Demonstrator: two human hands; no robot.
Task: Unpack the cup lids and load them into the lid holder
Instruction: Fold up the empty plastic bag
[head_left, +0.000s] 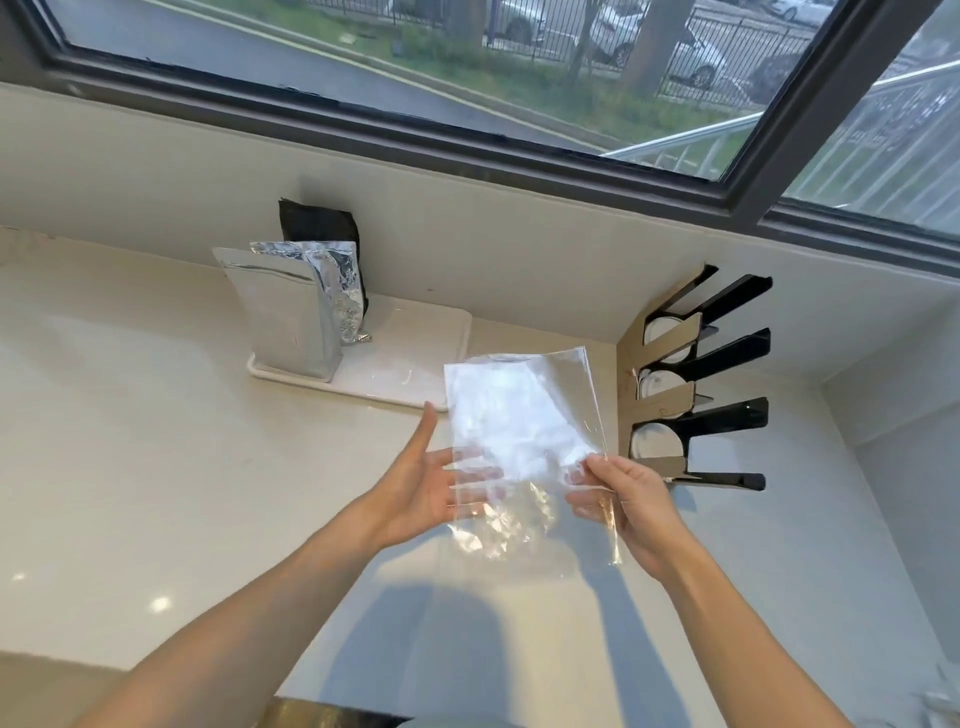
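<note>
A clear plastic bag (519, 426) hangs flat and upright above the pale counter, and it looks empty. My right hand (628, 501) pinches its lower right edge. My left hand (421, 483) is spread open behind the bag's lower left corner, fingers touching the film. To the right stands the lid holder (696, 384), a black and tan rack with three slots. White cup lids (655, 447) sit in each slot, partly hidden by the dividers.
A white tray (405, 364) at the back carries a silver foil pouch (283, 312), a crumpled foil bag and a dark bag. A wall and window run behind the counter (130, 441). A side wall closes the right.
</note>
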